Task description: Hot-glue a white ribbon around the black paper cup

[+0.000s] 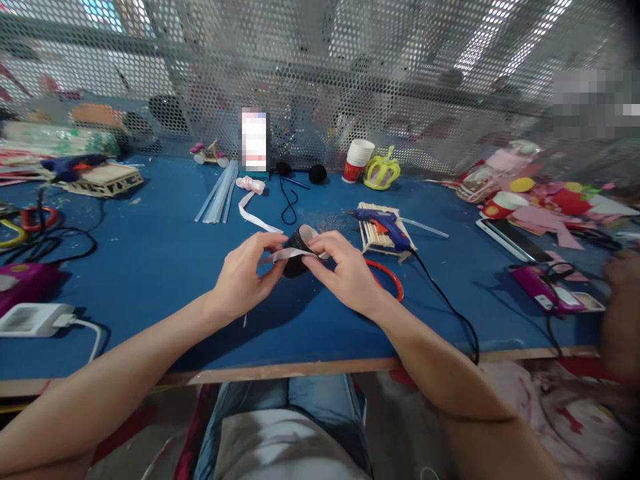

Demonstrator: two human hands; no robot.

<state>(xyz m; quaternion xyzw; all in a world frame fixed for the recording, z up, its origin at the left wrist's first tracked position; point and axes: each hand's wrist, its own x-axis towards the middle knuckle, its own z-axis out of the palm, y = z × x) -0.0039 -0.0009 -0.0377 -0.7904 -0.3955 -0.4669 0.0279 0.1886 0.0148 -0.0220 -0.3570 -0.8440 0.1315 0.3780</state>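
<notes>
Between my hands, a small black-covered cup (296, 267) with a pale inside is held tilted just above the table. A white ribbon (286, 254) runs across its side. My left hand (247, 272) is closed, pinching the ribbon with thumb and fingers at the cup's left side. My right hand (343, 270) is closed on the cup's rim, its thumb pressing the ribbon's other end to the cup. The ribbon's far stretch (255, 215) trails back to a pinkish-white bundle (250, 185). Fingers hide part of the cup.
A blue glue gun (383, 223) rests on a stick rack (367, 235), its cord running to the table's front edge. Clear glue sticks (220, 193), paper cups (358, 160), a yellow-green crown-like basket (382, 170) and scissors (387, 273) lie around. Another person's arm (620, 313) is at right.
</notes>
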